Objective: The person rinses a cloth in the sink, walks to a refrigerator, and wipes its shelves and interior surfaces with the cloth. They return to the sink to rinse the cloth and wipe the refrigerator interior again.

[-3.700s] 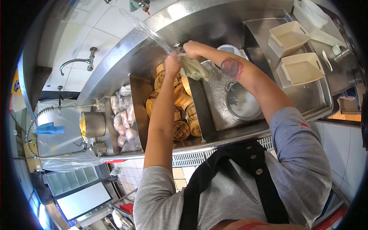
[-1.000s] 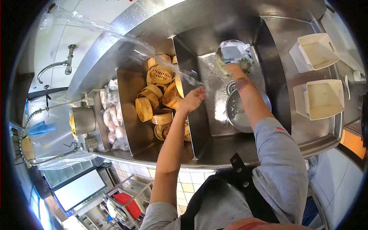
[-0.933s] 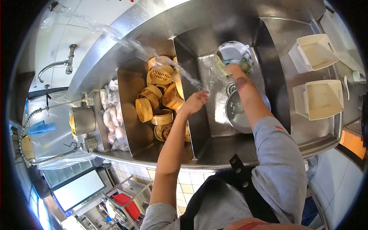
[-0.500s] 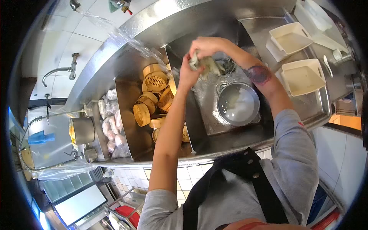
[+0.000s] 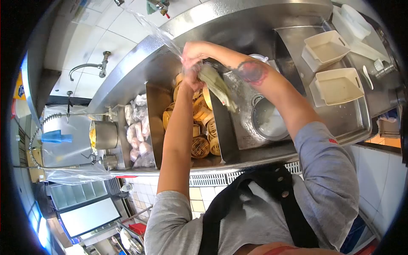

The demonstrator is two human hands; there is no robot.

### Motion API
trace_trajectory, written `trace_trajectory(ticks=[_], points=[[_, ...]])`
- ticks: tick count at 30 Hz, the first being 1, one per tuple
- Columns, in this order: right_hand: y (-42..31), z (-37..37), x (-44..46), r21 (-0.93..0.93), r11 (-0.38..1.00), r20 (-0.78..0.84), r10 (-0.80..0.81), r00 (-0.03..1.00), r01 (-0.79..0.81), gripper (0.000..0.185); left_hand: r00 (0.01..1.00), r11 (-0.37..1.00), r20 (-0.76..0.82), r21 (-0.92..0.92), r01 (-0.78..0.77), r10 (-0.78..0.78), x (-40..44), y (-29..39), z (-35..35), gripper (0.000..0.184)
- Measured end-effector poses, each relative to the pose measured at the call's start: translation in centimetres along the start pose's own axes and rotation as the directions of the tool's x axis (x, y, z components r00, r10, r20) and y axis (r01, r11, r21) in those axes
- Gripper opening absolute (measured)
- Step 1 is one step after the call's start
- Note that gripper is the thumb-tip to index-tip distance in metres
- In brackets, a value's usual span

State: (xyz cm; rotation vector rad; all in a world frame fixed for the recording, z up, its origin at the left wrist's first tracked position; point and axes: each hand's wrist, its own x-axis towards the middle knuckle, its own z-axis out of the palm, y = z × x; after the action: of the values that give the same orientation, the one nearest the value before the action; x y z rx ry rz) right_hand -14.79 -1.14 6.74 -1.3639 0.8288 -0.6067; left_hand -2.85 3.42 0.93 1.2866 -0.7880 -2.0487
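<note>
My right hand (image 5: 194,52) is closed on a wet, pale green-white cloth (image 5: 219,87), which hangs down toward the right. Just below it, my left hand (image 5: 193,80) is wrapped around the same bunched end; spray blurs its fingers. A stream of water (image 5: 159,34) runs down from the upper left onto both hands. They are above the divider between two sink basins. In the left basin, partly behind my left forearm, lie several small bamboo steamer baskets (image 5: 202,146). A round metal pot (image 5: 268,121) holding cloudy water sits in the right basin, partly covered by my right forearm.
Two cream plastic tubs (image 5: 339,87) and a white spoon (image 5: 366,73) are on the right drainboard. Bagged pale pink food (image 5: 138,131) lies left of the steamers, near a tall metal pot (image 5: 105,135). A curved wall tap (image 5: 91,67) juts out at upper left.
Both hands have moved left with the cloth, from above the right basin into the water stream. The cloth, bunched before, now hangs out long. The camera view has shifted slightly.
</note>
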Motion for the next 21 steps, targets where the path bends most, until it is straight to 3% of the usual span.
trace_trajectory(ticks=[2,3,6,9,10,13,15,16,17,18,20,21], points=[[0.4,0.0,0.9,-0.068,0.996,0.02,0.059,0.998,-0.057,0.022,0.992,0.985,-0.12,0.17,-0.009,0.03,-1.0,-0.3,-0.5,0.039],[0.7,0.2,1.1,-0.1,0.991,0.033,0.093,0.995,-0.09,0.022,1.0,0.97,0.0,0.24,-0.029,0.03,0.7,-0.9,-3.0,0.032],[-0.1,0.1,-1.4,-0.074,0.987,0.116,0.147,0.982,-0.139,0.035,0.992,0.908,0.043,0.401,-0.126,0.119,2.0,-1.4,-5.4,0.026],[4.0,-0.7,-2.1,-0.475,0.83,0.184,-0.233,0.955,0.294,0.049,0.978,0.961,0.194,0.247,-0.127,0.079,4.6,-1.3,-7.7,0.026],[5.4,-0.8,-2.8,-0.537,0.789,0.213,-0.217,0.953,0.299,0.057,0.981,0.964,0.171,0.232,-0.131,0.092,3.1,-0.8,-5.8,0.023],[10.8,-0.6,-3.2,-0.449,0.887,0.066,-0.089,0.994,0.11,0.051,0.987,0.967,0.11,0.214,-0.139,0.118,0.3,0.9,-0.7,0.019],[14.3,-0.2,-4.1,-0.342,0.935,-0.116,-0.14,0.983,0.093,0.046,0.992,0.957,0.014,0.262,-0.124,0.124,-1.9,2.1,1.0,0.02],[14.5,0.3,-5.8,-0.496,0.863,-0.257,-0.044,0.965,-0.092,0.036,0.99,0.956,-0.032,0.266,-0.125,0.139,-2.8,2.3,1.9,0.02],[16.9,0.2,-5.6,-0.487,0.861,-0.315,-0.016,0.949,-0.147,0.036,0.996,0.964,0.092,0.261,-0.043,0.02,1.8,2.3,-3.3,0.031],[19.3,0.2,-5.2,-0.475,0.857,-0.368,0.012,0.93,-0.199,0.037,0.997,0.975,0.079,0.218,-0.043,0.027,1.4,1.9,-2.5,0.031],[19.1,0.0,-6.0,-0.638,0.724,-0.384,-0.004,0.923,-0.262,0.034,0.998,0.991,0.043,0.126,-0.05,0.045,-0.7,0.9,-0.1,0.03],[18.9,0.0,-6.2,-0.709,0.643,-0.387,-0.013,0.922,-0.289,0.032,0.997,0.996,-0.057,0.069,0.05,-0.046,-1.2,0.3,1.0,0.036]])
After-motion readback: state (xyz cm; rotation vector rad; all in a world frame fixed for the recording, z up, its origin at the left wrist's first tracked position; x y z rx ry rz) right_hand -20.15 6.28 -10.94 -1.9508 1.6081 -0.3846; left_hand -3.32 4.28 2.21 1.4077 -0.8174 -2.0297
